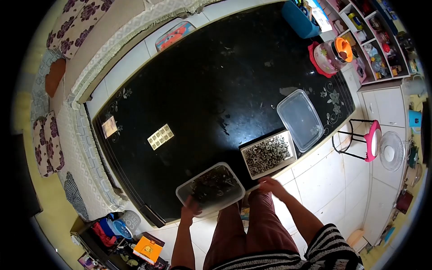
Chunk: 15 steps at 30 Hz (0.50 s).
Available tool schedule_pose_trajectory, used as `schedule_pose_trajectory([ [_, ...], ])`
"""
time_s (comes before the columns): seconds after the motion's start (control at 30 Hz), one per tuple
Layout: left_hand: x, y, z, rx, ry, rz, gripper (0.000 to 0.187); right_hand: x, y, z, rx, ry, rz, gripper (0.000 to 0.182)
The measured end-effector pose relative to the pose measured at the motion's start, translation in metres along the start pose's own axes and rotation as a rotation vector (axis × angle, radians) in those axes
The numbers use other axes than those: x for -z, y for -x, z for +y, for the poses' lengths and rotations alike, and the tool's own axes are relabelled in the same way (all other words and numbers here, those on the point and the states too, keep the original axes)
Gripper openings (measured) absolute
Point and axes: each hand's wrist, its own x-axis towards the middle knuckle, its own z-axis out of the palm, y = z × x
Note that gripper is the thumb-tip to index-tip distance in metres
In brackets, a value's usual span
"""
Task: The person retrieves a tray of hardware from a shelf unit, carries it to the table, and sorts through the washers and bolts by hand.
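A translucent plastic container [210, 208] with dark, small metal pieces in it lies at the table's near edge, partly overhanging it. My left hand [192, 209] is at its near left wall, fingers curled over the rim; they are somewhat blurred. A shallow white box [291, 146] full of small metal nuts or washers [266, 155] sits to the right of the container. Just below that box, at the table edge, is my right hand [270, 185]. Its fingers are bent together, and anything between them is too small to make out.
A clear plastic lid [300, 120] lies beyond the white box, touching its corner. On the black table [202, 90] are a printed card [160, 137], a picture [109, 127], a jar with an orange lid [330, 56] and a blue bin [300, 22]. A pink stool [372, 140] stands right.
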Motion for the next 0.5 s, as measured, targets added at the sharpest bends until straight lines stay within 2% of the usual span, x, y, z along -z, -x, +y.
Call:
schedule_pose_trajectory([
  [0.03,0.003,-0.004,-0.007,0.008,0.076,-0.012,0.056,-0.013,0.007,-0.016,-0.122,-0.166,-0.155,0.041],
  [0.07,0.005,-0.006,-0.010,0.017,0.151,-0.023,0.059,-0.025,0.009,-0.020,0.001,-0.062,-0.256,0.050],
  [0.13,-0.001,-0.001,-0.001,-0.028,0.090,-0.029,0.058,-0.058,0.027,-0.089,-0.040,0.300,-0.182,0.053],
  [0.17,-0.006,0.000,0.008,-0.075,0.030,-0.035,0.056,-0.061,0.019,-0.082,-0.038,0.299,-0.178,0.053],
  [0.23,-0.013,0.002,0.027,-0.123,0.067,-0.061,0.058,-0.064,-0.004,-0.056,0.227,0.375,0.079,0.050],
  [0.33,-0.035,0.005,0.069,-0.232,0.106,-0.105,0.059,-0.052,-0.025,-0.073,0.323,0.387,0.199,0.047],
  [0.4,-0.055,-0.006,0.098,-0.306,0.122,-0.145,0.061,-0.039,-0.038,-0.091,0.368,0.177,0.217,0.044],
  [0.43,-0.066,-0.013,0.112,-0.315,0.135,-0.161,0.061,-0.029,-0.048,-0.096,0.502,0.211,0.272,0.041],
  [0.47,-0.077,-0.022,0.126,-0.310,0.110,-0.171,0.064,-0.024,-0.052,-0.116,0.319,0.079,0.267,0.040],
  [0.5,-0.088,-0.031,0.139,-0.303,0.086,-0.179,0.066,-0.015,-0.059,-0.125,0.294,0.106,0.316,0.038],
])
